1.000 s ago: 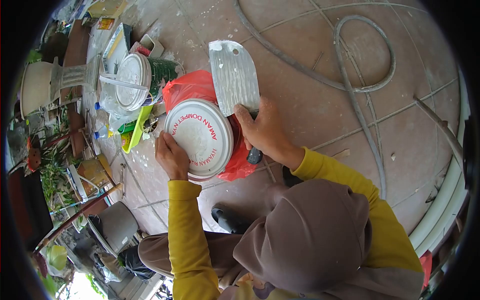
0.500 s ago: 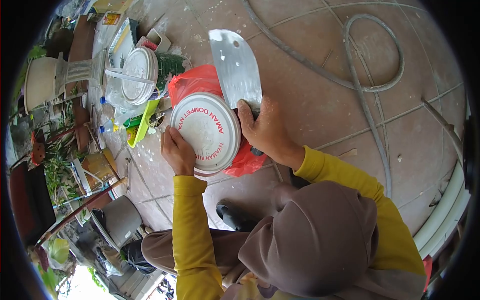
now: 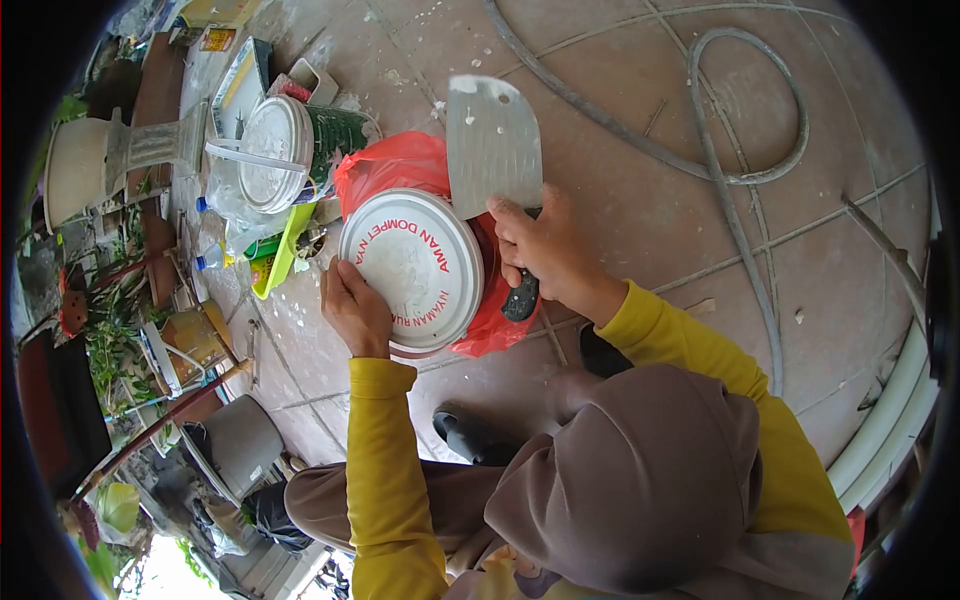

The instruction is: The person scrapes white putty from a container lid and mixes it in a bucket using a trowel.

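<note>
A white round pail lid [image 3: 405,265] with red lettering tops a pail whose sides are mostly hidden. My left hand [image 3: 357,310] is closed on the lid's near left rim, thumb over the edge. In my right hand [image 3: 548,245] is a cleaver [image 3: 492,150], gripped by its black handle. Its wide blade points away from me and has white specks and a hole near the far corner. The blade's lower corner comes close to the lid's right rim. A red plastic bag [image 3: 395,165] shows behind and to the right of the pail.
A second lidded pail [image 3: 272,150] stands at the upper left beside a yellow-green tray [image 3: 282,262]. A grey hose [image 3: 700,95] loops over the tiled floor on the right. Plants [image 3: 120,360] and a grey bin [image 3: 235,440] line the left side.
The cleaver has moved right and slightly toward me, its blade now more upright, and more of its handle shows. My left hand stays at the lid's rim.
</note>
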`<state>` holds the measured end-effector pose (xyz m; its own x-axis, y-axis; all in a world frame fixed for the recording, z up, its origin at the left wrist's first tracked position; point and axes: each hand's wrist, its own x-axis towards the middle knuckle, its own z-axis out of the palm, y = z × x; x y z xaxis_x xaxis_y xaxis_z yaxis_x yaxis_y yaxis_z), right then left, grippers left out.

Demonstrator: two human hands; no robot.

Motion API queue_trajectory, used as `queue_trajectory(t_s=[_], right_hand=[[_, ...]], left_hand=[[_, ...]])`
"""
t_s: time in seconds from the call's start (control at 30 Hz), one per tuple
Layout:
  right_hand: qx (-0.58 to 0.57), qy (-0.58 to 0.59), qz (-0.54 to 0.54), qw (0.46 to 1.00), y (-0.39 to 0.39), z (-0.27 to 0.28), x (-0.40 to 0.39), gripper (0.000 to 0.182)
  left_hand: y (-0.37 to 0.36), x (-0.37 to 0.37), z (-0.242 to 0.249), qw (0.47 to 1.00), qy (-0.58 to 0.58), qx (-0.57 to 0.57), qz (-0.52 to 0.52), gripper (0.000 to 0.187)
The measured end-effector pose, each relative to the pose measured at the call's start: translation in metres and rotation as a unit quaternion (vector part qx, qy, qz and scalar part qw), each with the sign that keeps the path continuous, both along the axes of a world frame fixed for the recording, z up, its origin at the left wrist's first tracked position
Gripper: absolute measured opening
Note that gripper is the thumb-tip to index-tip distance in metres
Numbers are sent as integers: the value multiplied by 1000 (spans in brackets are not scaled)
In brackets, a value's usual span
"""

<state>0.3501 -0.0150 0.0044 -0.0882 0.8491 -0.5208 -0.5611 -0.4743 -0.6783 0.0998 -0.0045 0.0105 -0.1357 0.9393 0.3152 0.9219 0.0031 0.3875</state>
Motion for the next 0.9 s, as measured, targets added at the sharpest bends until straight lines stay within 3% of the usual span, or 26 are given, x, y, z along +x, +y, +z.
queue_trajectory(t_s=[0.03,0.13,0.2,0.3,0.4,0.53,0.67,0.83,0.9], right_hand=[[46,-93,18,994,-1,3,0,17],[73,-104,16,992,7,9,1,18],[129,-203,-13,971,6,0,-10,19],[182,-253,-73,947,3,-6,-21,22],[112,-209,-31,971,17,11,-17,23],[108,-133,-46,984,24,7,-17,21],[109,-124,-25,986,16,7,-8,21],[72,-146,-18,986,20,13,-11,21],[67,-98,-13,993,28,14,-13,21]], left_hand=[[0,0,0,1000,1,2,0,31],[-1,3,5,999,-19,-28,8,30],[-1,4,4,999,-24,-28,18,30],[0,2,2,1000,-12,-18,10,30],[-1,0,0,1000,-2,-12,10,30],[-1,1,6,999,-7,-34,32,30],[3,4,-6,998,-31,13,60,31],[4,-1,-1,999,-39,-15,32,30],[2,1,2,998,-47,-37,33,30]])
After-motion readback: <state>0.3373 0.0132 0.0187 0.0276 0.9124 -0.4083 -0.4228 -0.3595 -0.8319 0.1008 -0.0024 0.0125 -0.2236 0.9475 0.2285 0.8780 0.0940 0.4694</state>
